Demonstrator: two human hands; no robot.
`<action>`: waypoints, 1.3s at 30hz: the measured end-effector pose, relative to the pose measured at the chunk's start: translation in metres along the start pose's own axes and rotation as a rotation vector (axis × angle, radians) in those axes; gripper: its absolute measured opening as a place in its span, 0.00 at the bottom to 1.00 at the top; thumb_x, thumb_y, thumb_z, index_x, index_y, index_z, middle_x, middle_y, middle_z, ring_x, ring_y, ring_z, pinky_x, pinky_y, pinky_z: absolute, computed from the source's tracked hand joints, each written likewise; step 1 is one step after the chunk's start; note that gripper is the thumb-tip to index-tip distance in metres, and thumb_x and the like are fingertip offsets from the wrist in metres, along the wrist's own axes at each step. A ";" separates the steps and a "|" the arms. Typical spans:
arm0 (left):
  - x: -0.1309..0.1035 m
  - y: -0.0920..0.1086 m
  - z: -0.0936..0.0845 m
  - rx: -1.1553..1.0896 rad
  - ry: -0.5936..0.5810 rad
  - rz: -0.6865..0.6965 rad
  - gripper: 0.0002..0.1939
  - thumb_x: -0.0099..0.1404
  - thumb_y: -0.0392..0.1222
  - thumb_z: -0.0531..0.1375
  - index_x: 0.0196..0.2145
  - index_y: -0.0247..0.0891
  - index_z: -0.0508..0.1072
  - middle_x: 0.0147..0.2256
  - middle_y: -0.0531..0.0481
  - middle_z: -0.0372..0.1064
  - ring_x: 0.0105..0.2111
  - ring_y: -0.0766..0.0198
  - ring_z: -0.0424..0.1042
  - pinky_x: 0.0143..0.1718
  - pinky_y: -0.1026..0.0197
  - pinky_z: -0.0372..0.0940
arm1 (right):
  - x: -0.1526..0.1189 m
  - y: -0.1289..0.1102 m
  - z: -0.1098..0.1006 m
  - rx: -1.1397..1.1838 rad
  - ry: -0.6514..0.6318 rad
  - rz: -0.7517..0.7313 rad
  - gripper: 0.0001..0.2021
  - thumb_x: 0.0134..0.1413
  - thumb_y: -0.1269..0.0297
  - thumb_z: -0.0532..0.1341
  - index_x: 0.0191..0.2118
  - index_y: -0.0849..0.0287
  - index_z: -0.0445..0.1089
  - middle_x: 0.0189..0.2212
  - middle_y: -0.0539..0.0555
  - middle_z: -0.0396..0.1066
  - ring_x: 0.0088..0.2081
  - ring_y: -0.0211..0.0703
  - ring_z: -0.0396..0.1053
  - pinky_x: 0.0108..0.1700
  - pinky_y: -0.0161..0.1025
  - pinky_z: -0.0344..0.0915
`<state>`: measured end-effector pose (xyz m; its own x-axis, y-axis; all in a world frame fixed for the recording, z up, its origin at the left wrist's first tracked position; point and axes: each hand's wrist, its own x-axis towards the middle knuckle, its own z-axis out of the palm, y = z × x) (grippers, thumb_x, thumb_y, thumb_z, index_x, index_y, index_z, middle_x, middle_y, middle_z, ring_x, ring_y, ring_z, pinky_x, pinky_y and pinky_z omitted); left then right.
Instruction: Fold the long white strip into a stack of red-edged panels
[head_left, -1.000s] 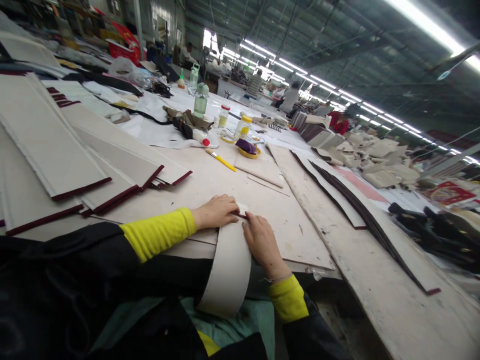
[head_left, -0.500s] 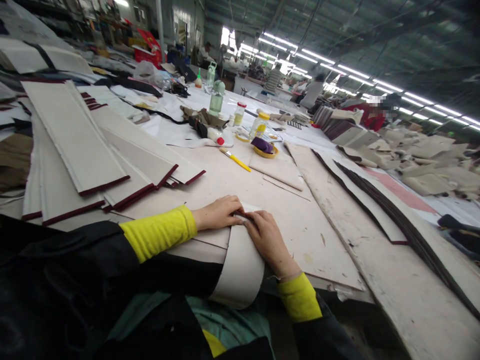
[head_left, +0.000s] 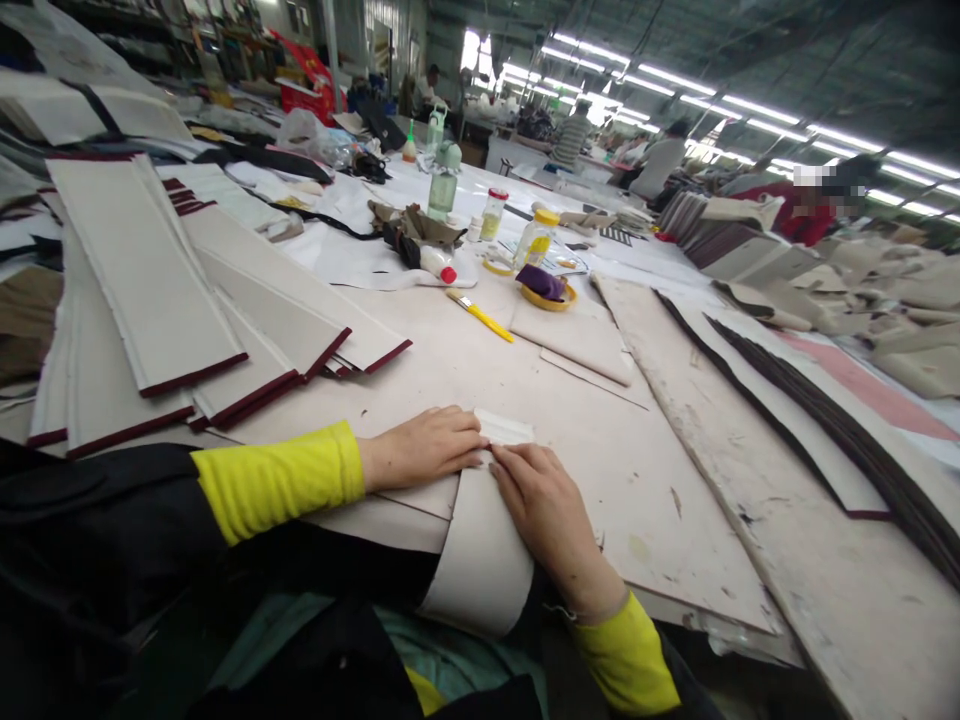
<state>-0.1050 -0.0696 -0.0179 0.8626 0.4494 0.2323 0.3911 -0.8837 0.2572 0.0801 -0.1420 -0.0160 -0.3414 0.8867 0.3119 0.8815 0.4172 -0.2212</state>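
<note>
At the desk, left hand and right hand pinch a pale strip, seemingly folding it. Continuing calls for even fingertip pressure

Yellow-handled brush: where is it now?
In the head view, the brush lies on the table just above centre, beyond the left hand and right hand, left of the yellow dish and nearer than the red-capped bottle.
</note>
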 end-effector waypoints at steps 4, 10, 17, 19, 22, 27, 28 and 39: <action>-0.015 0.000 -0.004 -0.042 -0.017 -0.024 0.17 0.68 0.42 0.48 0.51 0.34 0.63 0.47 0.42 0.62 0.47 0.59 0.59 0.50 0.56 0.54 | -0.005 0.003 0.002 0.088 0.070 -0.009 0.12 0.58 0.66 0.52 0.46 0.60 0.67 0.40 0.57 0.68 0.43 0.46 0.63 0.47 0.44 0.64; 0.000 -0.007 -0.021 -0.277 -0.072 -0.217 0.10 0.65 0.38 0.50 0.38 0.35 0.70 0.38 0.48 0.66 0.40 0.65 0.64 0.45 0.63 0.59 | -0.006 0.002 0.004 0.111 0.128 -0.005 0.13 0.58 0.67 0.51 0.45 0.59 0.68 0.39 0.57 0.70 0.42 0.46 0.65 0.45 0.46 0.66; 0.037 -0.007 -0.021 -0.103 -0.099 -0.251 0.10 0.64 0.36 0.51 0.39 0.34 0.71 0.38 0.47 0.66 0.40 0.63 0.66 0.43 0.63 0.59 | -0.010 0.001 0.005 0.068 0.175 -0.027 0.12 0.57 0.69 0.52 0.43 0.61 0.70 0.41 0.58 0.71 0.44 0.46 0.66 0.48 0.45 0.65; 0.038 -0.004 -0.018 -0.043 -0.118 -0.234 0.10 0.64 0.35 0.50 0.35 0.34 0.71 0.36 0.48 0.66 0.38 0.63 0.66 0.41 0.63 0.59 | -0.011 0.001 0.005 0.067 0.176 -0.028 0.12 0.57 0.69 0.52 0.43 0.61 0.70 0.41 0.58 0.71 0.44 0.45 0.66 0.48 0.44 0.65; 0.040 -0.002 -0.017 -0.021 -0.098 -0.268 0.09 0.63 0.36 0.51 0.33 0.34 0.71 0.35 0.49 0.65 0.36 0.64 0.66 0.39 0.64 0.59 | -0.011 0.001 0.005 0.061 0.182 -0.022 0.12 0.57 0.69 0.52 0.43 0.61 0.70 0.41 0.57 0.71 0.44 0.45 0.66 0.48 0.44 0.65; 0.052 -0.003 -0.022 -0.061 -0.167 -0.333 0.05 0.60 0.36 0.55 0.32 0.34 0.70 0.33 0.49 0.67 0.34 0.64 0.66 0.35 0.65 0.59 | -0.011 0.001 0.004 0.063 0.193 -0.027 0.12 0.58 0.69 0.51 0.42 0.60 0.70 0.41 0.57 0.71 0.43 0.46 0.66 0.47 0.46 0.66; 0.055 -0.003 -0.024 -0.079 -0.201 -0.349 0.06 0.60 0.36 0.54 0.33 0.33 0.70 0.32 0.49 0.68 0.33 0.64 0.66 0.34 0.65 0.59 | -0.011 0.001 0.005 0.065 0.197 -0.027 0.12 0.58 0.69 0.51 0.42 0.60 0.70 0.41 0.58 0.71 0.43 0.46 0.66 0.47 0.46 0.66; 0.089 0.010 -0.019 -0.207 -0.380 -0.307 0.18 0.54 0.34 0.57 0.45 0.35 0.69 0.41 0.49 0.71 0.38 0.63 0.69 0.36 0.67 0.61 | -0.015 -0.001 0.003 0.042 0.225 -0.065 0.10 0.58 0.68 0.52 0.38 0.60 0.71 0.36 0.57 0.73 0.42 0.44 0.68 0.45 0.43 0.67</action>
<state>-0.0306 -0.0357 0.0232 0.7888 0.5701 -0.2298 0.6057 -0.6571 0.4487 0.0835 -0.1549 -0.0234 -0.3114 0.7932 0.5233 0.8441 0.4839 -0.2312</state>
